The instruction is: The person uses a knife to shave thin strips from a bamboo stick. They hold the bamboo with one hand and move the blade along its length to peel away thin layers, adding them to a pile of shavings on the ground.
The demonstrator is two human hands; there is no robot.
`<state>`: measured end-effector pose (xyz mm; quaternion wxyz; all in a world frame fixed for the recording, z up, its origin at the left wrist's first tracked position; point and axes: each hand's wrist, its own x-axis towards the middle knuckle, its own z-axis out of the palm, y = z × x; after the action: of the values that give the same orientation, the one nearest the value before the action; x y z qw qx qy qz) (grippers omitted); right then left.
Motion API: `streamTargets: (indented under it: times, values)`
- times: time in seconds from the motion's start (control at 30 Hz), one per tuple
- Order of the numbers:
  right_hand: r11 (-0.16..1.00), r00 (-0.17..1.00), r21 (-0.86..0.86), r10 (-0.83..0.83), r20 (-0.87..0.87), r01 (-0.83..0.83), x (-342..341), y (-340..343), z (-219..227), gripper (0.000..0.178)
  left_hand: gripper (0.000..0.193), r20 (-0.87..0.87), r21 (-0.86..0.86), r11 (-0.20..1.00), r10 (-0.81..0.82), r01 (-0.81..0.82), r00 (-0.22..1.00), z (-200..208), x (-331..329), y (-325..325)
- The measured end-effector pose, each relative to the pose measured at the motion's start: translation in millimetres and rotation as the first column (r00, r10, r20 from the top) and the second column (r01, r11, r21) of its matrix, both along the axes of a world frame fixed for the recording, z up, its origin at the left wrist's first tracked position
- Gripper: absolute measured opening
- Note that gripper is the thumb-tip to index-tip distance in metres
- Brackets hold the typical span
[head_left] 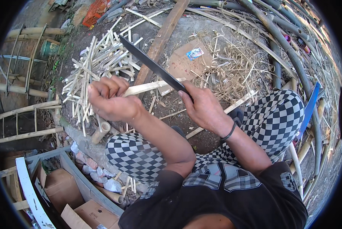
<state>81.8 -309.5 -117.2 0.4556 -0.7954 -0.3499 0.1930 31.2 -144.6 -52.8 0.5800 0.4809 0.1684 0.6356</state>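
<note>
My left hand (113, 97) is closed around one end of a pale split bamboo strip (148, 87), which points to the right across my front. In my right hand (206, 108) is the handle of a long dark-bladed knife (150, 63), its blade slanting up and to the left. Near my right hand the blade lies across the strip's far end; whether it cuts into the strip I cannot tell. Behind my left hand spreads a heap of cut bamboo sticks (96, 63). A wooden plank (161, 40) runs away from me beyond the strip.
Curled shavings (235, 63) and a flat cardboard piece (190, 57) lie ahead. Bamboo poles (293, 53) curve along the right, near a blue saw (310, 107). A short bamboo tube (100, 133) rests by my left knee. Lower left is a wooden frame (90, 179) holding cardboard boxes (63, 187).
</note>
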Motion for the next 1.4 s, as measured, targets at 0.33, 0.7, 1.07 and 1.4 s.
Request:
streamTargets:
  times: [0.33,0.7,1.07,1.4]
  values:
    - [0.997,0.997,0.033,0.075,0.016,-0.076,-34,21,-18,0.016,0.046,0.034,0.057,0.996,0.069,-0.071,0.997,-3,12,-8]
    - [0.988,0.981,0.022,0.157,-0.110,-0.156,-50,30,-19,0.025,0.043,0.040,0.047,0.998,-0.051,0.049,0.998,-27,-42,-8]
    - [0.993,0.994,-0.098,0.064,-0.087,-0.072,-42,27,-38,0.013,0.045,0.120,0.106,0.991,-0.095,0.082,0.988,-35,-47,-29]
    - [0.995,0.994,-0.103,-0.008,-0.105,-0.003,-43,30,-52,0.014,0.045,0.038,0.169,0.945,-0.289,0.278,0.957,-38,-50,-26]
